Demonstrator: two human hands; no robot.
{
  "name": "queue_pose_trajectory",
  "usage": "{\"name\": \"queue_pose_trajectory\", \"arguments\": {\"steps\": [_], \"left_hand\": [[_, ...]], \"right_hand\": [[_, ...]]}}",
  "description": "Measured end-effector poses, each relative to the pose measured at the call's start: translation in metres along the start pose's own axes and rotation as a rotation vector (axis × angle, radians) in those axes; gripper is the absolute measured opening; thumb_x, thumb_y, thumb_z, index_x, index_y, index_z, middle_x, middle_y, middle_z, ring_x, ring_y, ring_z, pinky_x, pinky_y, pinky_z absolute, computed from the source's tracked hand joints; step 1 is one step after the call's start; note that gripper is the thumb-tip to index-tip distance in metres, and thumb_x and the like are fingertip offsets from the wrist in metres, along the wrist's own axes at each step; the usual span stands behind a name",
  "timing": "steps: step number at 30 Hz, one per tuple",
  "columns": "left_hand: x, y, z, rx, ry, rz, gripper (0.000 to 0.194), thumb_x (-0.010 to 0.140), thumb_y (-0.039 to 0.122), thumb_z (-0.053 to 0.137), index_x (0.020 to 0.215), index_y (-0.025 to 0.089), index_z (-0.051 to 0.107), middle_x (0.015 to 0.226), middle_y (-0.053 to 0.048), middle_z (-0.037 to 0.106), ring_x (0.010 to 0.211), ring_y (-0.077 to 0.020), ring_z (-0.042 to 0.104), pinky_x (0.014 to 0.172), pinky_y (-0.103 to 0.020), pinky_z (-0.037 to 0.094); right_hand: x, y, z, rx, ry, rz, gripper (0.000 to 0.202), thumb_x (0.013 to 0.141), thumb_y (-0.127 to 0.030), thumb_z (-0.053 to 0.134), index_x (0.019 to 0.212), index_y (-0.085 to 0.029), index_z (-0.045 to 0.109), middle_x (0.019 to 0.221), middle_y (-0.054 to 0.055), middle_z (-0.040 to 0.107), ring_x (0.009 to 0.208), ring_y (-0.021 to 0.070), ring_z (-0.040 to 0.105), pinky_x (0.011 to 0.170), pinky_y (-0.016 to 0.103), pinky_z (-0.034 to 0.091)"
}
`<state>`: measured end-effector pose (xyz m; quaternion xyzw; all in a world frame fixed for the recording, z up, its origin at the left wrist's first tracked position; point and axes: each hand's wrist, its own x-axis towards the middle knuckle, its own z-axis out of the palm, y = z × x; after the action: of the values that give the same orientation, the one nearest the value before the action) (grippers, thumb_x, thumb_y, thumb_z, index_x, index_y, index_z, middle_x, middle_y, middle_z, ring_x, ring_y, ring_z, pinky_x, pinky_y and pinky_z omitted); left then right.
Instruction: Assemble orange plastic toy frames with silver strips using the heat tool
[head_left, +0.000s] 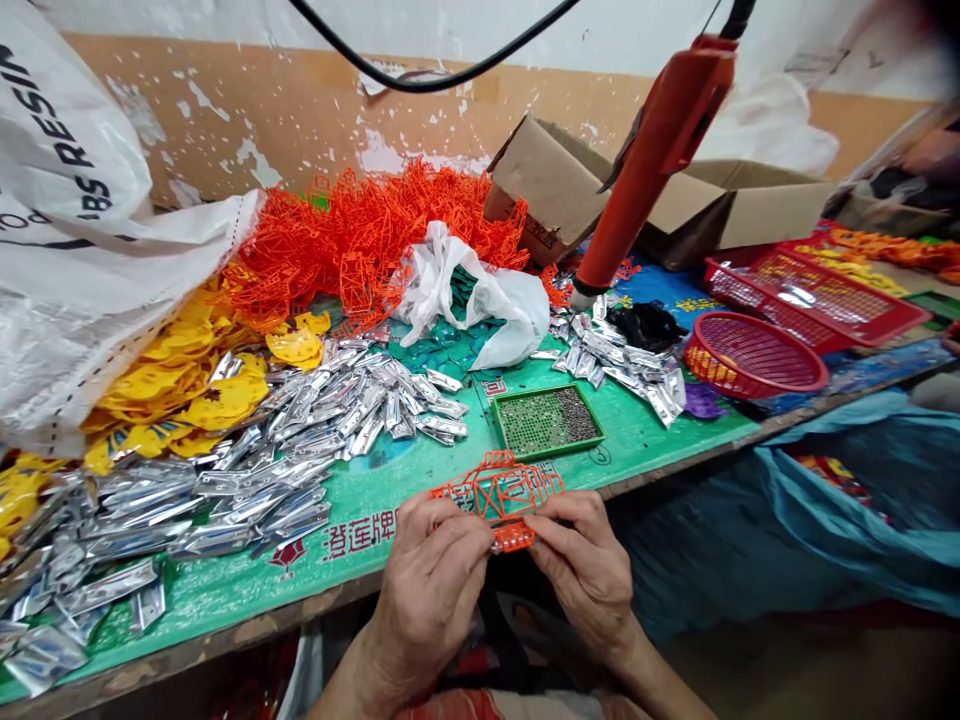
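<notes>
Just over the table's front edge, my left hand (435,570) and my right hand (585,560) pinch an orange plastic frame (499,490) from either side. Its open lattice stands up above my fingers, and a small solid orange piece sits at its lower end between my fingertips. Behind it lies a green tray (547,420) of tiny metal parts, probably screws, denser on its right side. To the left spreads a heap of shiny silver strips (360,400). An orange electric screwdriver (652,170) hangs tip down above the table, and neither hand touches it.
A tangled pile of orange lattice pieces (330,240) lies against the wall. Yellow plastic pieces (165,370) spill beside a white sack (67,180). A white plastic bag (510,310), cardboard boxes (551,180) and red baskets (757,350) stand farther back and right. A black cable (435,82) droops overhead.
</notes>
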<state>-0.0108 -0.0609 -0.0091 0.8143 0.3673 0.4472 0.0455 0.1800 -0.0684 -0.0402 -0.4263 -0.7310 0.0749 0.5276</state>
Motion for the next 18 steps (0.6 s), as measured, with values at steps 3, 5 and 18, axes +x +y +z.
{"name": "queue_pose_trajectory", "arguments": {"steps": [3, 5, 18], "left_hand": [[0.002, -0.002, 0.001, -0.009, -0.027, 0.037, 0.028, 0.088, 0.0, 0.054, 0.11, 0.013, 0.062, 0.085, -0.006, 0.075, 0.079, -0.0191, 0.06, 0.075, -0.035, 0.05], [0.004, -0.003, 0.002, -0.031, -0.058, 0.051, 0.028, 0.089, -0.001, 0.052, 0.112, 0.013, 0.062, 0.084, -0.006, 0.073, 0.076, -0.0183, 0.058, 0.071, -0.033, 0.051], [0.012, -0.007, 0.004, -0.145, -0.15, 0.057, 0.026, 0.088, 0.0, 0.053, 0.103, 0.017, 0.066, 0.083, -0.005, 0.071, 0.073, -0.0164, 0.058, 0.067, -0.029, 0.053]], "right_hand": [[-0.001, 0.001, -0.001, -0.005, -0.004, 0.009, 0.019, 0.088, -0.01, 0.062, 0.101, -0.02, 0.071, 0.084, 0.004, 0.065, 0.082, 0.0165, 0.057, 0.07, 0.032, 0.051], [-0.001, 0.001, -0.001, -0.008, -0.003, 0.013, 0.018, 0.088, -0.011, 0.063, 0.101, -0.02, 0.071, 0.084, 0.004, 0.066, 0.082, 0.0163, 0.057, 0.07, 0.031, 0.052], [-0.001, -0.001, -0.012, -0.019, 0.001, 0.032, 0.016, 0.088, -0.013, 0.064, 0.1, -0.02, 0.071, 0.083, 0.004, 0.067, 0.081, 0.0159, 0.059, 0.071, 0.03, 0.052]]}}
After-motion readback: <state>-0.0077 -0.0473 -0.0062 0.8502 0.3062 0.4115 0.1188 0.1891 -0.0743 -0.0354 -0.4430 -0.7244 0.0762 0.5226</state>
